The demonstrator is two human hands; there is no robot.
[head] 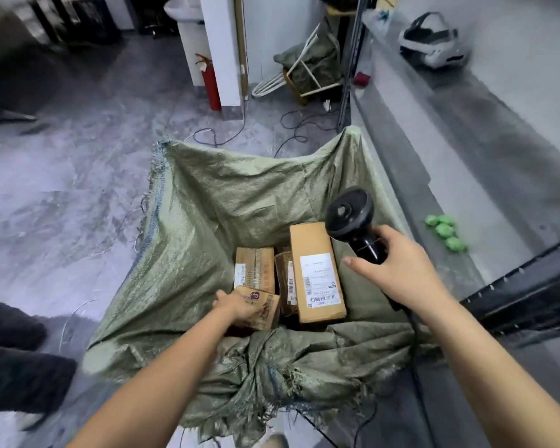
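Down inside the woven sack [207, 195], clamping left grip [236, 307] on the small box [265, 310], ideally lifting it label-up toward the scanner [349, 213] clasped in right grip [401, 270].

The floor [78, 189] is grey concrete, mottled with pale scuffs and evenly lit. A white pillar [222, 43] rises at the far middle, with a red fire extinguisher [211, 82] standing against its foot. Thin dark cables [291, 124] loop over the floor near it. Left of the pillar stands a white pedestal basin [185, 11]. To its right, a white wire frame [317, 85] leans by the wall. A long grey counter [466, 124] runs down the right side, bearing a white headset [434, 43] and green lumps [445, 229]. A black metal rack [530, 295] crosses its near end.
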